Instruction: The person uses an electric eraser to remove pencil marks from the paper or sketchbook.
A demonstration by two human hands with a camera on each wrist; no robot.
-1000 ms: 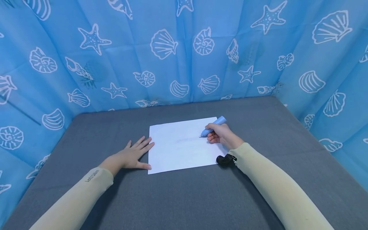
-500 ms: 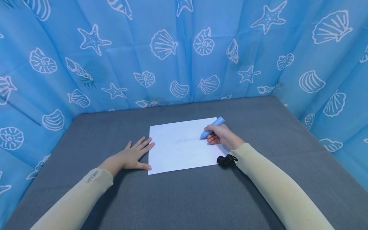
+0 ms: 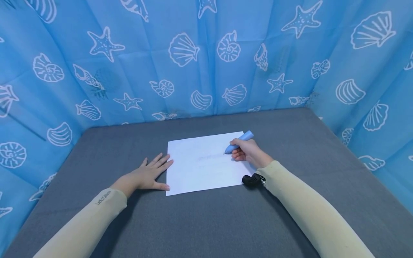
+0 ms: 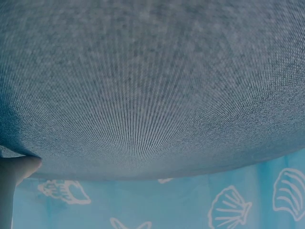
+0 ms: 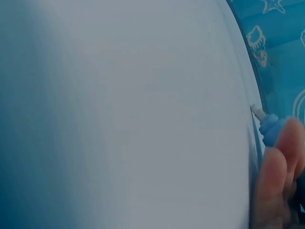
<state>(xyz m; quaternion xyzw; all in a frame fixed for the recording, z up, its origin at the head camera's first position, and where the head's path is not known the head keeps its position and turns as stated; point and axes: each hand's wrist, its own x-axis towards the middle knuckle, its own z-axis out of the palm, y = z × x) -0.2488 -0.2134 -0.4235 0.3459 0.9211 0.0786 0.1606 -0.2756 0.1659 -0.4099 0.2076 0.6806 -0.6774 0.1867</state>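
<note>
A white sheet of paper lies on the grey cloth, with faint pale marks near its middle. My left hand rests flat with spread fingers, their tips on the sheet's left edge. In my right hand a thick blue pen is pinched, its tip at the right part of the paper. The right wrist view shows the pen's light tip at the paper, beside my fingers. Only a bit of my left hand shows in the left wrist view.
Grey cloth covers the table around the paper. A blue curtain with white shells and starfish stands behind and at both sides. A black device is at my right wrist, over the sheet's lower right corner.
My right hand and the pen have shifted only slightly; the pen tip dipped a little toward me, then went back up. The left hand and the paper have stayed in place.
</note>
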